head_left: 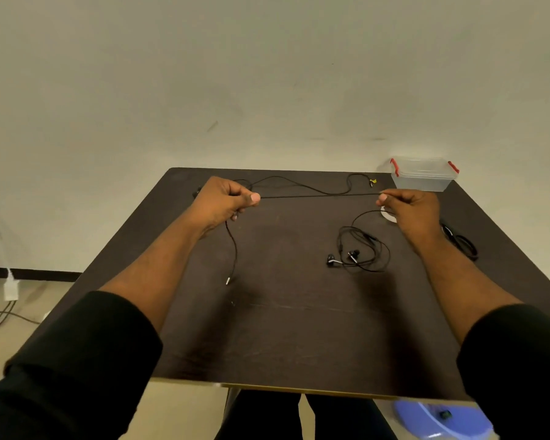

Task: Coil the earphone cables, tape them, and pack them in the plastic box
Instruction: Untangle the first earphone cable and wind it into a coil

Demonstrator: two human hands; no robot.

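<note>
- Pinching a black earphone cable (318, 195), the left hand (226, 198) is clamped on one end; the plug (228, 280) dangles below.
- Stretched taut along the worktop's (283, 338) far edge, it ends clamped in the right hand (410, 206).
- Tangled earphones (356, 252) lie right of centre.
- Clear plastic box (421, 174) occupies the far right corner.

Dim, warm yellowish light, even and diffuse; soft shadows under the arms on the dark table (283, 328). Faint sheen on the tabletop near centre. Wide-angle stretch at the edges; near sleeves and bottom-right corner are blurred. Wall (267, 74) looks grainy.
</note>
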